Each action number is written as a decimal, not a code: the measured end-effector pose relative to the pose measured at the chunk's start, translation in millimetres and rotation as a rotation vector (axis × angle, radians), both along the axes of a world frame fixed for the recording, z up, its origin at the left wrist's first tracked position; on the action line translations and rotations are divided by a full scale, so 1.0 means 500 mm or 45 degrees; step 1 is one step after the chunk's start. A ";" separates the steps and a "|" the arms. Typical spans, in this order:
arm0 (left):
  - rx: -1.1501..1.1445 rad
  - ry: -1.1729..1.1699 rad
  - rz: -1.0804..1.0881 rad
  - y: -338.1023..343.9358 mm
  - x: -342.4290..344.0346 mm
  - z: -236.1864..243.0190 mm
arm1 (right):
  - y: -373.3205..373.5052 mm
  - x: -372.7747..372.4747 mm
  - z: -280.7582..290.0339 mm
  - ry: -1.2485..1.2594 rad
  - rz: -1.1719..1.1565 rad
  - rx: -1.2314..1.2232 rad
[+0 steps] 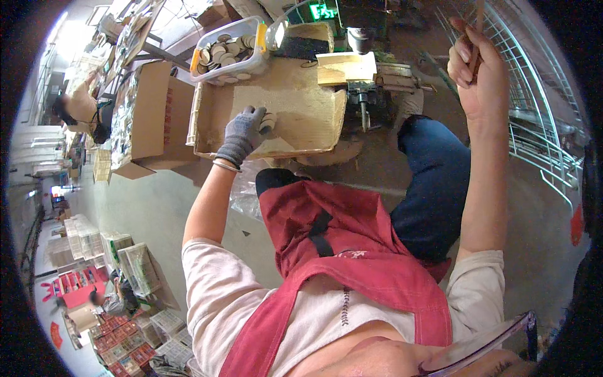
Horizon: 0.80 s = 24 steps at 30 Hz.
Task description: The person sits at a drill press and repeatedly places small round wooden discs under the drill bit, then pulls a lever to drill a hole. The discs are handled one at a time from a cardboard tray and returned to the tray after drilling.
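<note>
My left hand (242, 133), in a grey knit glove, is low over a shallow cardboard tray (295, 85). Its fingers are closed around a few small round discs (268, 122), pale with dark edges. Raised at the upper right, my bare right hand (478, 66) pinches a thin brown stick (480, 25) that points upward. A clear plastic box (235, 74) with yellow handles sits at the tray's far left corner. It holds many similar round discs (225, 53).
Right of the tray stands a small machine (364, 94) with a pale wooden block (345, 68) on top. A wire rack (543, 138) curves along the right side. An open carton (151, 116) stands left of the tray. Stacked crates (135, 267) and other people are farther left.
</note>
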State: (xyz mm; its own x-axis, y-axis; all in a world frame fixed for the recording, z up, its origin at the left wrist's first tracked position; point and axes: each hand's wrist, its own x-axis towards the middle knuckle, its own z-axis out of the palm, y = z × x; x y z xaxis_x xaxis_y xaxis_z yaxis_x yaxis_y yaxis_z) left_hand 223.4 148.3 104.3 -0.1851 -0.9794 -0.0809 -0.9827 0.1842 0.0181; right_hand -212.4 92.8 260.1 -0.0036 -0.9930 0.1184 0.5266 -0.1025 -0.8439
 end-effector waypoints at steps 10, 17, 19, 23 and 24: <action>-0.021 0.130 0.020 0.014 -0.028 -0.003 | -0.006 -0.006 -0.007 0.006 -0.025 -0.008; -0.039 0.054 -0.037 -0.004 -0.028 -0.028 | -0.009 -0.012 -0.019 0.017 0.003 -0.021; 0.036 -0.132 0.001 -0.007 -0.032 0.011 | -0.011 -0.021 -0.023 0.012 -0.004 -0.024; 0.094 -0.237 -0.023 -0.011 -0.025 0.028 | -0.007 -0.019 -0.017 0.011 -0.039 -0.014; 0.082 -0.183 -0.025 -0.012 -0.028 0.022 | -0.005 -0.019 -0.013 0.020 -0.064 0.000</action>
